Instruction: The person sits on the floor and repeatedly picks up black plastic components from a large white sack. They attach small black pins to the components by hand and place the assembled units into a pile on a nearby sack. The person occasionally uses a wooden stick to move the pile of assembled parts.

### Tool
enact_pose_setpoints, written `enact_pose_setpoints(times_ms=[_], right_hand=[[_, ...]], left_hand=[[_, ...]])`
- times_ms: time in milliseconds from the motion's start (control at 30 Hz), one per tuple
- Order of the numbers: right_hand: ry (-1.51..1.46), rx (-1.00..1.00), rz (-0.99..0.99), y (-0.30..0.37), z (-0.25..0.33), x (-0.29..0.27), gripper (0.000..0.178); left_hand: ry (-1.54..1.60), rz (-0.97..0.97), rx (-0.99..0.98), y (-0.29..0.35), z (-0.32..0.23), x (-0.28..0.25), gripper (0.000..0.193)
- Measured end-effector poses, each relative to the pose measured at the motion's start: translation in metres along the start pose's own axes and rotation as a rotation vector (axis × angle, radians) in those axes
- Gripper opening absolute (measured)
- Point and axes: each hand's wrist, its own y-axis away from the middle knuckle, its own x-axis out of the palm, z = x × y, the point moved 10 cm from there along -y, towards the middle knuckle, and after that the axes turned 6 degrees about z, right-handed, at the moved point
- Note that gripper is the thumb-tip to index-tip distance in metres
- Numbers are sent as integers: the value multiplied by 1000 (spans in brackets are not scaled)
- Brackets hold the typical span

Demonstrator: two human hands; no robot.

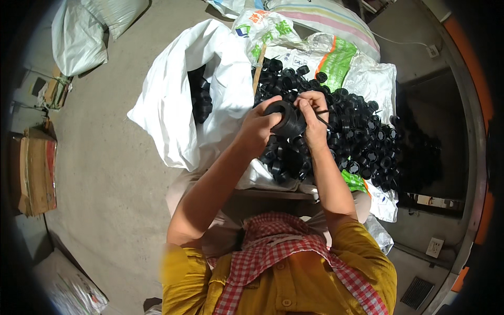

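Observation:
Over a heap of black plastic caps (362,134), my left hand (257,126) is closed round a round black ribbed piece (292,123). It looks like a cap or several caps nested together, with its open ring end toward the left. My right hand (314,123) is beside the piece with its fingers curled in. A thin dark strip or tool (322,112) sticks out to the right from that hand, too small to name. Whether the right fingertips touch the round piece is hard to make out.
A white woven sack (163,100) stands open to the left, with black pieces (200,97) inside. Printed sacks (336,60) lie under and behind the heap. A thin wooden stick (259,71) stands between sack and heap. Cardboard boxes (39,173) are at far left.

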Motion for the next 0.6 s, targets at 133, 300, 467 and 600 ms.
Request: enact_pose_setpoints(times_ms=[133,300,467,600], right_hand=[[-40,-120,-47,-2,15,-7,7],[73,-476,138,5,66,40,9],[-76,24,21,0,-19,28,11],[106,64,-25,3,-70,22,9]], left_hand=[[-684,119,220,9,-5,10,44],[-189,-33,166,7,-27,-2,32],[-857,-68,472,9,-75,22,23],[-1378,-227,483,18,-65,33,24]])
